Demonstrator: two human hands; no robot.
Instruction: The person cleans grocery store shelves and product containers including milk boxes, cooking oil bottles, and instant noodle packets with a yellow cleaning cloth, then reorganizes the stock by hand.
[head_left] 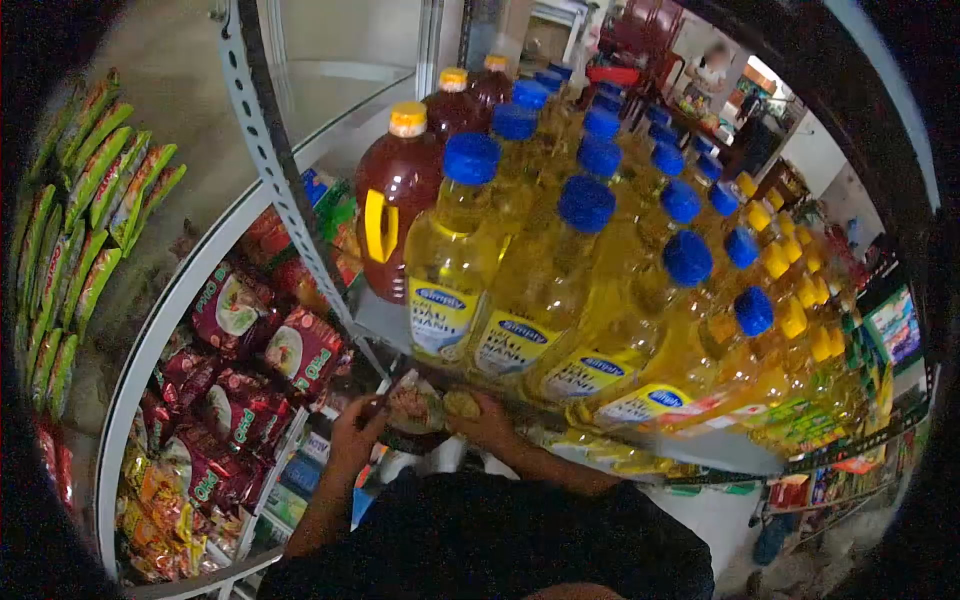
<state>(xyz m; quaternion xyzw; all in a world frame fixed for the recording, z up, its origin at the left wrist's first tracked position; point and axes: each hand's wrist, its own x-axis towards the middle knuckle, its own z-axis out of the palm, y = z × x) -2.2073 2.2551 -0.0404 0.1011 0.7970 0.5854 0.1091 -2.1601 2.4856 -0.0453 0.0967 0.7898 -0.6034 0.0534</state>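
In front of my chest, just below the edge of the oil shelf, my left hand (362, 425) has its fingers closed on the side of a small clear plastic bag (412, 402) with pinkish-brown contents. My right hand (487, 420) is closed around a small yellowish-green roundish thing (462, 404) against the bag's other side. Its kind is too blurred to tell. Close above both hands stand oil bottles (440, 290) with blue caps and "Simply" labels.
Large dark-red jugs (395, 180) with yellow handles stand at the shelf's left end. Maroon noodle packets (240, 405) fill a lower rack on the left. A perforated metal post (275, 150) rises between them. Green packets (100, 190) hang at far left. Another person (710, 75) is in the background.
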